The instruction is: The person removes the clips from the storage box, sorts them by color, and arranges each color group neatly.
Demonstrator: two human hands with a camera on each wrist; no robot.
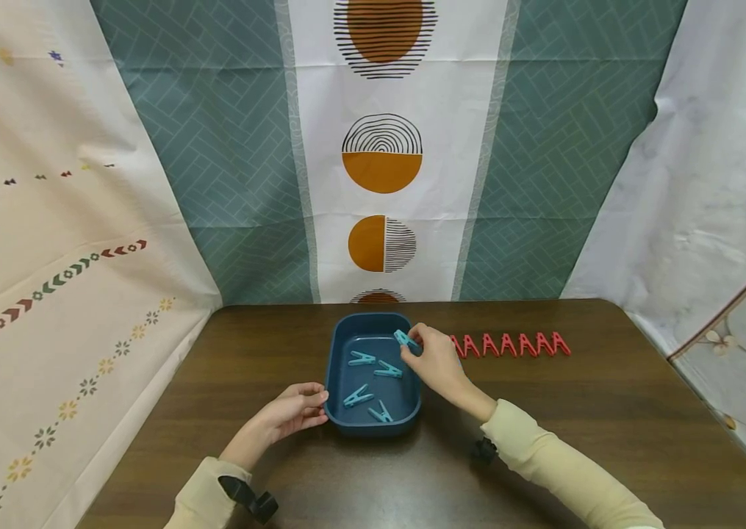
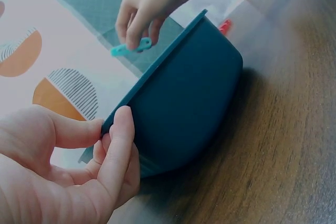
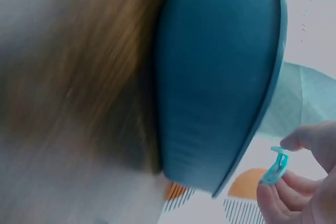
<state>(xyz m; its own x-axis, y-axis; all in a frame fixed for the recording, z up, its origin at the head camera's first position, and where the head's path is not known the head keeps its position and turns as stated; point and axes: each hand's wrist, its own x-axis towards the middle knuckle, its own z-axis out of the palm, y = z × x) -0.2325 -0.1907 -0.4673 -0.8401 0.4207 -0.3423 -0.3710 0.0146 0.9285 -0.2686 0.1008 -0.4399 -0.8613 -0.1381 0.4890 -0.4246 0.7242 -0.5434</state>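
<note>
**Right hand holds a teal peg over the blue tray's far right corner**

Just above the far right corner of the blue tray, the right hand pinches a teal clothespin between thumb and fingertips. The peg's long axis runs from far-left to near-right in the head view, with its free end pointing out over the tray's far rim and its other end buried in the pinch. So the peg sticks out to the left of the fingers, clear of the tray's wall. The right forearm comes in from the near right, wrist raised off the table, fingers curled down over the peg.

At the tray's near left corner, the left hand grips the rim, thumb on the inside edge and fingers curled against the outer wall, as the left wrist view shows plainly. Its forearm lies low along the table from the near left.

Four more teal pegs lie flat on the tray's floor, pointing different ways. A row of red pegs stands on the table just right of the right hand, in a line running left to right.
</note>
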